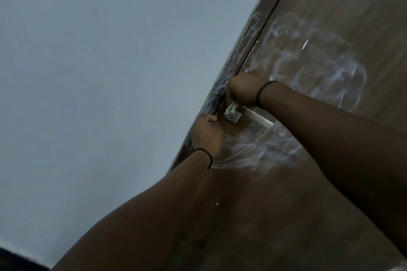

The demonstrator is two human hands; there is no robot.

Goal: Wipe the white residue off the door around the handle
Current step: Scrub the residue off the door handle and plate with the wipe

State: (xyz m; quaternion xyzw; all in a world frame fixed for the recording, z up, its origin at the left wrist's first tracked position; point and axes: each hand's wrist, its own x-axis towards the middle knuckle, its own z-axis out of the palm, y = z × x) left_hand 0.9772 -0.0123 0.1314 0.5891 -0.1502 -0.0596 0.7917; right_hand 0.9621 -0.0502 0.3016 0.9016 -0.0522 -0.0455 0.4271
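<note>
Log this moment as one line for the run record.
right hand: small pale wipe pressed at handle base | left hand: at door edge | residue: heavy above and below handle

1. Pale blue-grey wall [92, 77] is filling the left and upper-left of the tilted view, running plain and matte, with a couple of faint dark specks showing on it.
2. Dark, glossy door frame [233, 66] is running diagonally from the top right down toward the lower middle, sitting between the wall and the brown panel, and catching dull reflections along its length.
3. A dark strip [17, 259] is showing in the bottom-left corner below the wall; too dim to identify.
</note>
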